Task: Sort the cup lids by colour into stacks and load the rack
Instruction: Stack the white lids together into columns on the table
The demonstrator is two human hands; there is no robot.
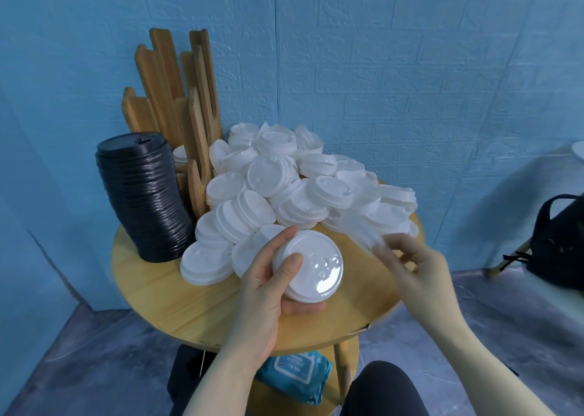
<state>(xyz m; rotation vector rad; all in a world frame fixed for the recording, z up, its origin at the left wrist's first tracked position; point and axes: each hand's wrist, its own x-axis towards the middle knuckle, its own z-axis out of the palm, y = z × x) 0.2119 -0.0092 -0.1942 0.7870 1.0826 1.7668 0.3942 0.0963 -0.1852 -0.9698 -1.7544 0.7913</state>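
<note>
Gripping round glossy white lids [308,265], left hand [268,284].

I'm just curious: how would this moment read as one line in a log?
left hand: holds white lid stack | right hand: blurred, at white lid pile | black lid stack: on table | rack: mostly unloaded
</note>
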